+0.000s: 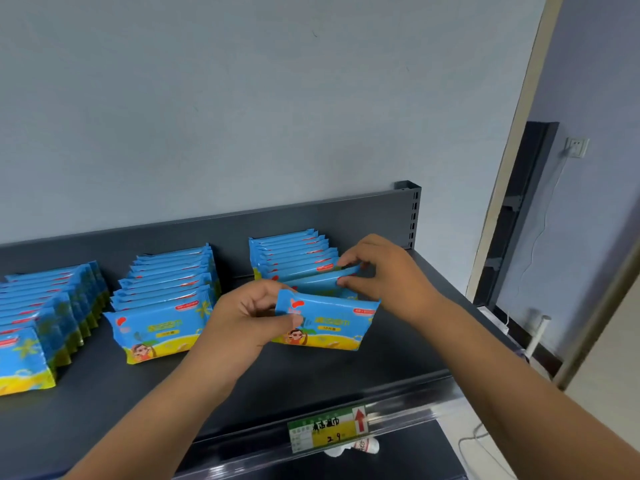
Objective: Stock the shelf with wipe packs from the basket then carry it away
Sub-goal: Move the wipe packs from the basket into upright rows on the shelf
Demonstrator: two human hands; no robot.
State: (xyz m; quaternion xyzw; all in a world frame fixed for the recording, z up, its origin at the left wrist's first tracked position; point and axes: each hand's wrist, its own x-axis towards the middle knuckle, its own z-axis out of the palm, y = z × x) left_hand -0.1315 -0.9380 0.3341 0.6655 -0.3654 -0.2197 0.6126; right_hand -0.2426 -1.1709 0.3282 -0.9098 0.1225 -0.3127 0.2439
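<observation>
We are holding the front wipe pack (325, 323) of the right-hand row. It is a flat, glossy blue pouch with a yellow band along its base and crimped side seams, and it is standing on its long edge on the shelf (408, 362). Our left hand (249, 317) is pinching its upper left corner between thumb and curled fingers. Our right hand (377, 271) is pinching the top right edge of the second pack (318, 281), just behind the first. The right row (294, 249) is running back toward the far panel (225, 230). To the left, a middle row (166, 285) and a left row (45, 306) of the same shiny packs are standing front to back. The shelf is smooth dark grey metal. A clear plastic strip along its near edge is carrying a green and yellow price label (327, 429).
</observation>
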